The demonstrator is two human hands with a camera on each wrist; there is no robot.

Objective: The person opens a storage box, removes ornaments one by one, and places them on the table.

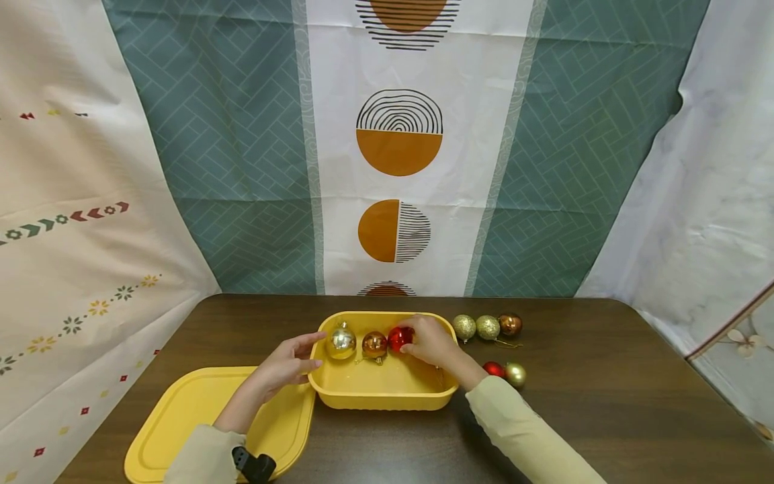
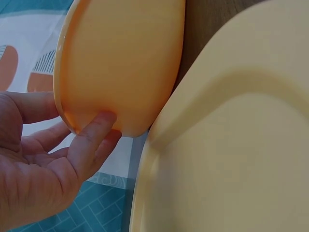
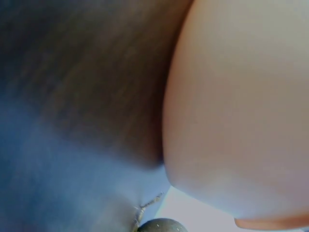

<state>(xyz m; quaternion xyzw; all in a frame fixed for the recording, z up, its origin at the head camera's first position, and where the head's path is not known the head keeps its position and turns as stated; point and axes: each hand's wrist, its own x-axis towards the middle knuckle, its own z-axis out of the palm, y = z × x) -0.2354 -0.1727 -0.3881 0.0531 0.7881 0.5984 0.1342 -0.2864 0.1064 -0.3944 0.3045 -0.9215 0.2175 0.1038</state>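
Resting crosswise, yellow tub (image 1: 381, 396), right hand (image 1: 431, 343) inside.

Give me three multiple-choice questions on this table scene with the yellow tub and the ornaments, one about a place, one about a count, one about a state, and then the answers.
1. Where is the yellow lid?
A. on the tub
B. flat on the table, left of the tub
C. leaning on the curtain

2. How many ornaments lie outside the yellow tub?
A. two
B. five
C. eight

3. What is the right hand doing?
A. holding the red ornament in the tub
B. resting flat on the table
C. lifting the lid

Answers: B, the lid lies beside the tub; B, three sit behind it, two beside the sleeve; A, fingers curl round the red ball.
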